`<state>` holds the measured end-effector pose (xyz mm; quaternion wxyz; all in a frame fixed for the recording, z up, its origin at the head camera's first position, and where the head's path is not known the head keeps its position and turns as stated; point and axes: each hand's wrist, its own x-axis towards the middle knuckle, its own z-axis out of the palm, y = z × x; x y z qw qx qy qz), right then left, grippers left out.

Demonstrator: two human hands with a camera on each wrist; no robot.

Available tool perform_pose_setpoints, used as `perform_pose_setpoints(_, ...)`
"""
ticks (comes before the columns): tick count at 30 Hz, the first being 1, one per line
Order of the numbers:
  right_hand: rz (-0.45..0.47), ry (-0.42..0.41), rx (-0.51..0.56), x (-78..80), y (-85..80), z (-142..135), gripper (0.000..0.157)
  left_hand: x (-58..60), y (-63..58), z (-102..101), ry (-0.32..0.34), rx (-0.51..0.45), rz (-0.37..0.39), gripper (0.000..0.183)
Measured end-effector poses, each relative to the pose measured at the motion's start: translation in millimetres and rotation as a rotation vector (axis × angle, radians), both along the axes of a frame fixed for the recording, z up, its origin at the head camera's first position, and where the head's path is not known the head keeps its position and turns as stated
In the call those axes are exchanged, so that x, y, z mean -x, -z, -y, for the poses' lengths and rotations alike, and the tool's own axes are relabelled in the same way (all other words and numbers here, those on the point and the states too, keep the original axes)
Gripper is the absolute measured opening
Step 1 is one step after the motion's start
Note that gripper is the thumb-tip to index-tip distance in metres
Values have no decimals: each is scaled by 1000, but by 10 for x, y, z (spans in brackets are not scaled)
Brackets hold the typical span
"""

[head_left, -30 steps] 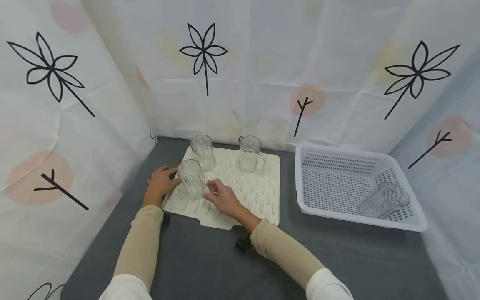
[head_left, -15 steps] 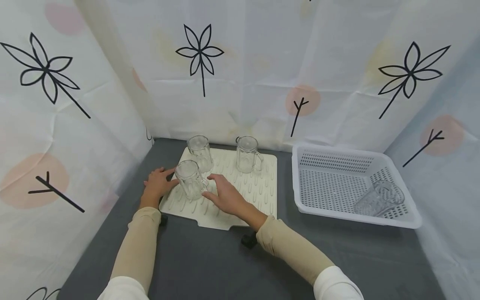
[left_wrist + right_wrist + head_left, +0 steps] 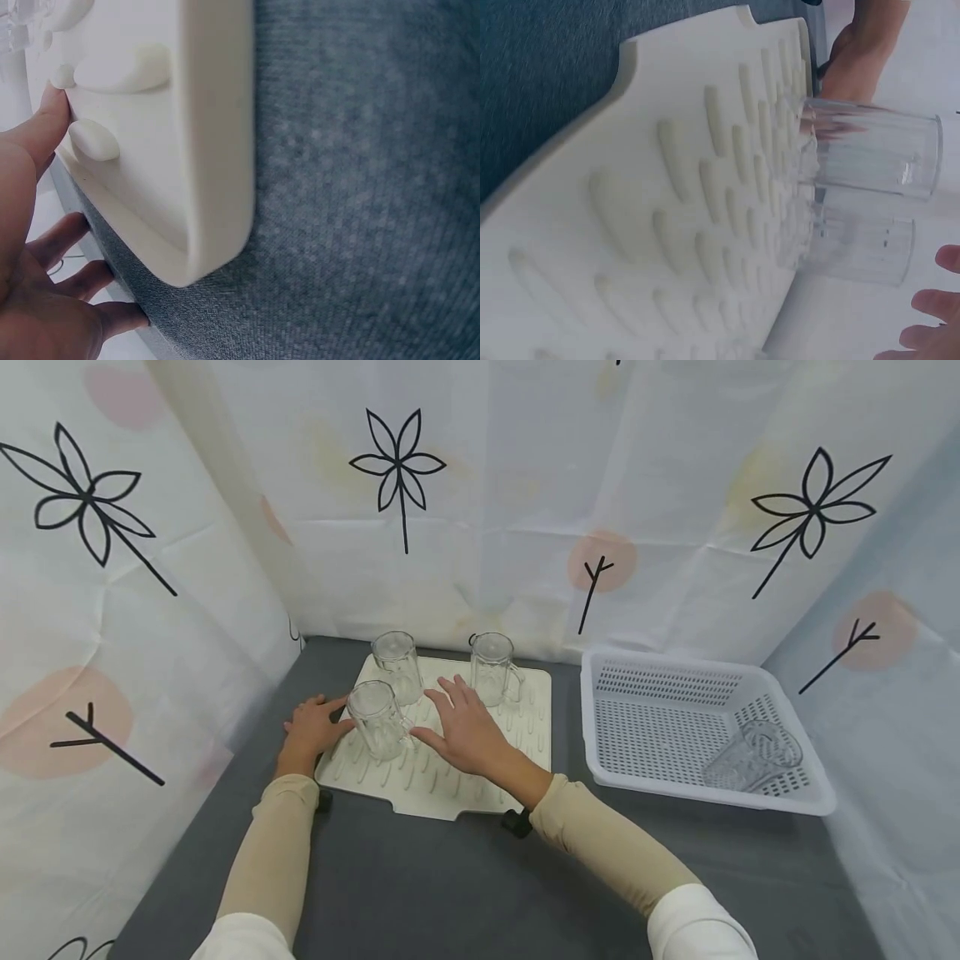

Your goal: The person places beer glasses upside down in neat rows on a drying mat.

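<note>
On a cream ridged drainer mat stand three clear glass mugs. The front left mug is between my two hands, and behind it is the back left mug. A third mug stands at the back, its handle to the right. My left hand rests at the mat's left edge. In the left wrist view its thumb lies on the mat while the other fingers spread over the dark cloth. My right hand hovers over the mat, fingers extended and holding nothing, its thumb near the front mug's handle.
To the right, a white perforated basket holds one glass mug lying on its side. A dark grey cloth covers the table. White patterned curtains hang close behind the mat and along both sides.
My right hand has let go of the front left mug's handle, opened its fingers and drawn away to the right. My left hand stays at the mat's edge.
</note>
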<state>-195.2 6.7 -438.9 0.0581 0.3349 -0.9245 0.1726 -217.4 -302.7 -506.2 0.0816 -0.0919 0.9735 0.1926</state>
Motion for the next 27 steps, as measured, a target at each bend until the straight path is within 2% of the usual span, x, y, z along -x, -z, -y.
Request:
perform_pose_setpoints(17,-72,107,-99,173,-188,-414,73,52,76,0,10,2,-4,66)
perform_pose_setpoints(21,-98,137,-102,209,-237,-537,73,77,127,8,14,3,3,68)
perform_pose_setpoints(27,-88,159,-88,250,-295,-704,73,79,165,59,12,19,-11,66)
